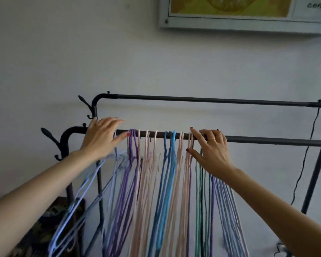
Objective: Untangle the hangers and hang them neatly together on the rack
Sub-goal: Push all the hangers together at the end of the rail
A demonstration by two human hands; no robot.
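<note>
The lower parts of the thin coloured plastic hangers are blurred, and the bottom edge cuts them off, so their count cannot be told. The left hand covers the near black metal rail at its left end, and hides the hooks of the pale blue hangers. The right hand hides the hooks of the green and dark hangers. The framed yellow picture on the far wall is cut by the top edge; its text is unreadable. A dark patterned cloth at lower left is unclear.

Matt dark metal rack; thin hangers in smooth pastel coating
</note>
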